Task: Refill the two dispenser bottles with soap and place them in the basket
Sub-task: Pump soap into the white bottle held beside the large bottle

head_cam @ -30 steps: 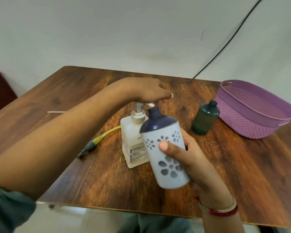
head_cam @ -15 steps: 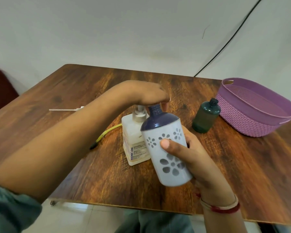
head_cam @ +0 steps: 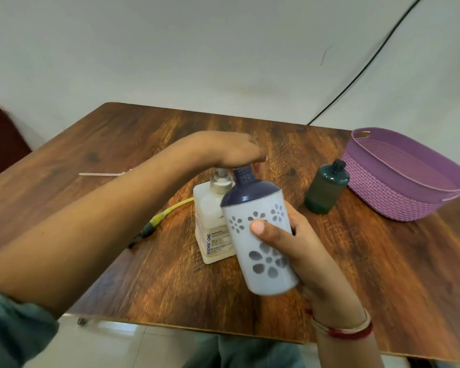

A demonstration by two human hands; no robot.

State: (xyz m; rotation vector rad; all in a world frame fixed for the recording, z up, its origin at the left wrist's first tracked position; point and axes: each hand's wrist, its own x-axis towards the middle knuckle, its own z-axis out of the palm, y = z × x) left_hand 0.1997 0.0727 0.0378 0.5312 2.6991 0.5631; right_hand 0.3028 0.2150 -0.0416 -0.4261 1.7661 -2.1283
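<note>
Head view.
- Right hand point(head_cam: 303, 251) grips the flowered bottle point(head_cam: 266, 235): thumb across the front, fingers wrapped behind.
- The bottle is white with a dark blue shoulder, uncapped and tilted. Its neck leans up and left, just beside the pump head of the soap pump bottle point(head_cam: 214, 221).
- Left hand point(head_cam: 231, 151) lies palm down on that pump head, grasping nothing. Its fingertips reach over the flowered bottle's neck.
- The soap pump bottle stands upright on the surface point(head_cam: 117, 144), left of and behind the held bottle.
- Green bottle point(head_cam: 325, 191), capped and upright, stands to the right, near the purple basket point(head_cam: 398, 197) but apart from it.
- A yellow-tubed pump point(head_cam: 168, 211) lies under the left forearm, with a white stick point(head_cam: 98, 174) further left.
</note>
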